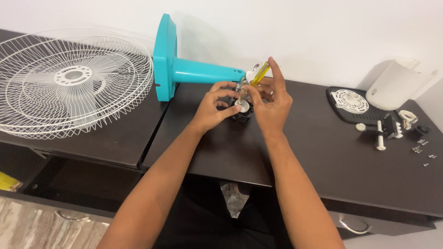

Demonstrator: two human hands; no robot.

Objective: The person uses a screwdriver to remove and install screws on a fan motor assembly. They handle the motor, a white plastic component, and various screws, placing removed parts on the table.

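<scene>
Working a Screwdriver Into a Fan Motor on a Dark Desk

Spreading across the scene is a dark desk [323,152], with a white wire fan guard [69,83] lying flat at its left end. A teal fan stand [184,69] lies on its side behind the hands, its base toward the guard. At the far right sit a white motor cover [397,85], a round white vented disc [350,100] on a black plate, and scattered small screws [421,146]. The right hand [272,103] is closed around a yellow-handled screwdriver [258,76], held tilted with its tip down. The left hand [212,108] curls its fingers onto the small black motor [241,110], steadying it mid-desk.
</scene>
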